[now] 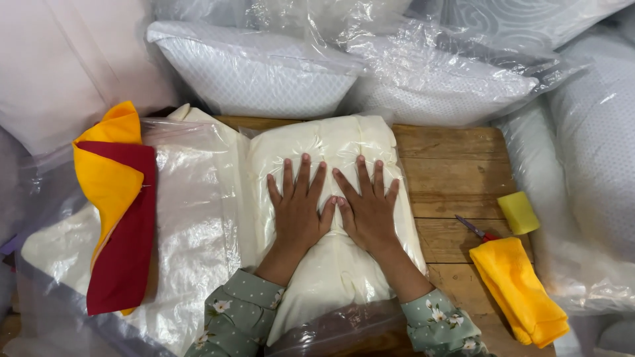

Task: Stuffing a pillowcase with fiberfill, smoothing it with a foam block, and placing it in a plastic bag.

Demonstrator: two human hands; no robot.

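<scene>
— What packages lie around you?

— In the head view, a cream pillow in a clear bag [331, 198] lies on the wooden table [456, 165]. A larger bagged pillow [192, 225] lies to its left, with a red and yellow cloth [119, 218] draped over it. White bagged pillows [264, 73] are stacked at the far side.

— And your grip?

— Your left hand [297, 211] and right hand [367, 208] press flat on the cream pillow, fingers spread, thumbs touching, grasping nothing. To the right lie a yellow sponge [518, 213] and a yellow towel [519, 291].
</scene>
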